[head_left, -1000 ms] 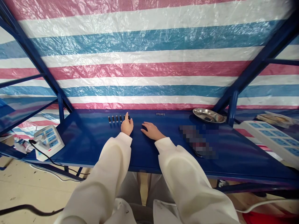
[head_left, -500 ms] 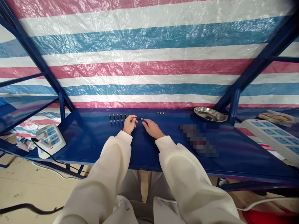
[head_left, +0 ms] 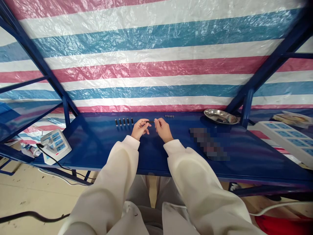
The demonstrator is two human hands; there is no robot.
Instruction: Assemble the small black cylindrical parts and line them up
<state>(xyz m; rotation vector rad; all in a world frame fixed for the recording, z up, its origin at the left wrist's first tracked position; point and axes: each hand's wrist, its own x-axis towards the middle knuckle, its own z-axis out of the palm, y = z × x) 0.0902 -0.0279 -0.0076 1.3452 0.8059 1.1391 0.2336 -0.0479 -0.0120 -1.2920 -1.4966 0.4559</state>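
A slim black tube point(head_left: 151, 121) lies level between my two hands, above the blue table. Thumb and forefinger of my left hand point(head_left: 140, 128) pinch its left end. My right hand point(head_left: 163, 129) is closed on the other end, its fingertips covering the tip. To the left of my left hand, several short black cylinders with silvery ends point(head_left: 124, 122) stand in a row. Several small shiny metal pieces point(head_left: 169, 116) are lined up behind my right hand, too small to name.
A round steel tray point(head_left: 221, 117) sits at the back right of the blue table point(head_left: 151, 156). Nearer lies a blurred-out dark object point(head_left: 209, 145). White power strips stand left point(head_left: 56, 147) and right point(head_left: 288, 140). A striped plastic sheet point(head_left: 156, 71) hangs behind.
My right hand has moved up to the tube's right end and closed on it. The tube has shifted slightly right, with my left hand still gripping it.
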